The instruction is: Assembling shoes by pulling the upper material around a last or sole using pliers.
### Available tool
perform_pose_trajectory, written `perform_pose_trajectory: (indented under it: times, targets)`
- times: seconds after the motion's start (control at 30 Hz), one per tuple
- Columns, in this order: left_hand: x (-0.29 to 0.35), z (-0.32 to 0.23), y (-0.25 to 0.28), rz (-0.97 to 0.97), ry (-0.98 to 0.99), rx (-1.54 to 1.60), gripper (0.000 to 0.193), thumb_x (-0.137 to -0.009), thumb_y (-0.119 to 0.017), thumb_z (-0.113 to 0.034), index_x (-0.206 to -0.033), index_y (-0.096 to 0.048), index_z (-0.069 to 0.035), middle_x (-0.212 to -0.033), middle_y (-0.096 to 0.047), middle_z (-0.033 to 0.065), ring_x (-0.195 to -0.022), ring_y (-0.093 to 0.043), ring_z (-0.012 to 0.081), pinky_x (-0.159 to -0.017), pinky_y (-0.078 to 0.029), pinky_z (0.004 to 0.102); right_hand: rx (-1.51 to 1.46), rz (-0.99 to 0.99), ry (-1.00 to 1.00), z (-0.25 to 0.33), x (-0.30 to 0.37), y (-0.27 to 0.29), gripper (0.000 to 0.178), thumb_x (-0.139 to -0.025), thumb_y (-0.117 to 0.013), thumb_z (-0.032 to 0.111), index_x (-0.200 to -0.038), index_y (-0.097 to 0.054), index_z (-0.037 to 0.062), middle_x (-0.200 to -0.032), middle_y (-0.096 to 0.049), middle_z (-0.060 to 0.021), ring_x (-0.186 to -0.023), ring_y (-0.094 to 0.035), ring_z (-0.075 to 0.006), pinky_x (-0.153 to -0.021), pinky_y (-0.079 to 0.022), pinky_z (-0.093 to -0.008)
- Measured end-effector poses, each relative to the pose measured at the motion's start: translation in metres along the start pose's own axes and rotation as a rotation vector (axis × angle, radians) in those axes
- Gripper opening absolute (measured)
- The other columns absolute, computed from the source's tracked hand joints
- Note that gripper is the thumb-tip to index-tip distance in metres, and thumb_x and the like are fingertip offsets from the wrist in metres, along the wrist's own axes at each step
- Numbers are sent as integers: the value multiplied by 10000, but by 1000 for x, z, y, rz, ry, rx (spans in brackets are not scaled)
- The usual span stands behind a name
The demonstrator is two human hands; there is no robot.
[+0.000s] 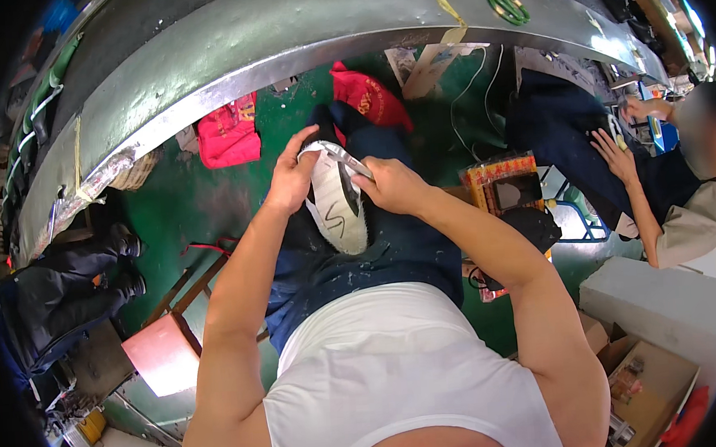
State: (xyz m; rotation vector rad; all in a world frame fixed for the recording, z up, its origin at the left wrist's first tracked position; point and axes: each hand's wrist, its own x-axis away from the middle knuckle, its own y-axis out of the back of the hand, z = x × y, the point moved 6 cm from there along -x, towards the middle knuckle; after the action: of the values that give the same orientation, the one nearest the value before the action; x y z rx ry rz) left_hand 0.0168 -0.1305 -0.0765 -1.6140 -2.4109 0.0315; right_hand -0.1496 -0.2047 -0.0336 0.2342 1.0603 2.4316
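A white shoe upper (343, 228) with dark pen-like marks and a black opening along one side rests over my lap. My left hand (292, 177) is closed on its far left edge, thumb and fingers pinching the rim. In my closed right hand (394, 186) is a slim grey, metal-looking tool (349, 160), slanting across the far end of the shoe upper. I cannot make out the exact kind of tool, and its grip is hidden in my fingers.
A metal-topped bench (225, 55) curves across the front, with green-handled scissors (507, 5) on it. Red cloth bags (230, 135) lie on the green floor beneath. A co-worker (683, 179) sits at right, another person's legs (70, 274) at left. A cardboard box (651, 390) stands behind right.
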Motion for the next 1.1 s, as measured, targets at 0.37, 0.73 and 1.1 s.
perform_pose_trajectory:
  times: [0.37,0.73,1.1]
  targets:
    - [18,22,-1,-149,236,-145,584,-970,-601,-421,-1303,-557,56,-1186,-659,144,-1062,-609,180,-941,-472,320,-407,251,-369,-9,-12,83,319,-1006,-563,290,-1027,-622,-23,-786,-645,-41,-681,-609,-104,-619,-499,-279]
    - [34,3,-14,-83,152,-570,634,-967,-605,-365,-1446,-425,9,-1245,-642,218,-1172,-615,290,-1006,-452,363,-1102,550,-739,4,15,14,320,-1011,-563,275,-1192,-569,11,-1184,-643,-131,-1048,-659,-233,-809,-550,-371]
    - [38,23,-1,256,319,32,802,-912,-626,-104,-1575,-178,-59,-1422,-513,133,-1265,-522,219,-1047,-418,320,-143,280,-175,-3,-1,20,288,-996,-545,251,-876,-539,-11,-649,-602,-161,-560,-631,-235,-537,-492,-377]
